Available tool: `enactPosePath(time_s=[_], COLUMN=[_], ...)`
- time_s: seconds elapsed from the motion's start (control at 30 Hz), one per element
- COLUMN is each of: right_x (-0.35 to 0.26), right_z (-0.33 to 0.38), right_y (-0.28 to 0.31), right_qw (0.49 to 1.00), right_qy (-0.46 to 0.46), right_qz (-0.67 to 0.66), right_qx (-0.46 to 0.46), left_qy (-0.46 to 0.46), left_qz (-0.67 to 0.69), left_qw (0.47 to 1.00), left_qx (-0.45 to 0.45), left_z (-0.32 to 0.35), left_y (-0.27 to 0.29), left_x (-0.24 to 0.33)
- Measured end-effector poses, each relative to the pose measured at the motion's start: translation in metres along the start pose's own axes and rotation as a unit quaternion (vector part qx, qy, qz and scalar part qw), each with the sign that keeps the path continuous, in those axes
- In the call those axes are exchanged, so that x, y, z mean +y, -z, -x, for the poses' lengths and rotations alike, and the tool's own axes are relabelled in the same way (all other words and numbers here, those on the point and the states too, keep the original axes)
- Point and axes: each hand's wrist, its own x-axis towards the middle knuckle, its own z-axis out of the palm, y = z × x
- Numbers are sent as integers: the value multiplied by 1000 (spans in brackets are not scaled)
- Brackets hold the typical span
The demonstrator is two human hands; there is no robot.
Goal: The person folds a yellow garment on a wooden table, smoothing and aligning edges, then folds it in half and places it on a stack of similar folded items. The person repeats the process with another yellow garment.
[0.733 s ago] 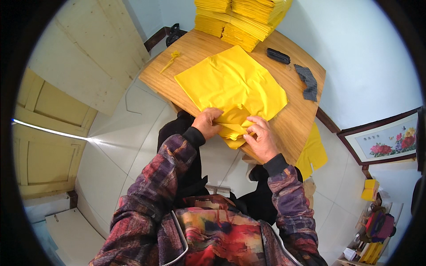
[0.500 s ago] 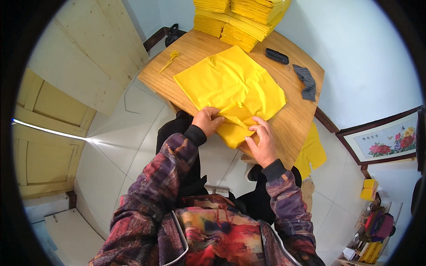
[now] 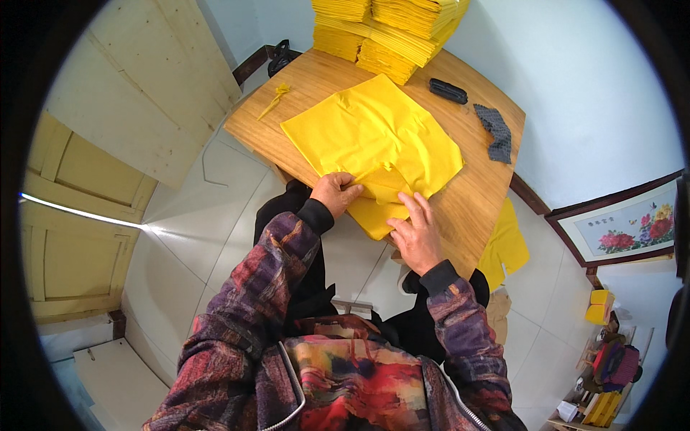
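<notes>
A sheet of yellow fabric lies spread and creased over the near part of the wooden table. Its near end is folded over, and one flap hangs past the table's front edge. At the left of this fold, my left hand is closed, pinching the fabric between thumb and fingers. My right hand rests on the right of the fold. Its index and middle fingers stretch over the fabric, with the thumb apart from them near the hanging flap.
Tall stacks of folded yellow fabric stand at the far edge of the wooden table. A black case and a grey knitted strip lie at right, a twisted yellow scrap at left. More yellow fabric hangs beyond the right edge.
My right hand has shifted slightly left and its fingers have straightened across the fold. The folded edge lies flatter. My left hand stays almost in place.
</notes>
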Motion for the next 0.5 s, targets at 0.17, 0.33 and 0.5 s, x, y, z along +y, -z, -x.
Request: enactPosePath(time_s=[0.17,0.33,0.5], right_x=[4,6,10], right_z=[-4,-9,-13], right_y=[-7,-8,-5], right_qw=[1000,998,991], right_qy=[7,-24,-58], right_qz=[11,-40,-115], right_qx=[26,35,23], left_qy=[-8,-4,-9], left_qz=[22,-24,-6], left_qw=[1000,1000,1000], left_qx=[10,-10,-7], left_z=[0,1,3], left_y=[-2,3,2], left_x=[-4,1,2])
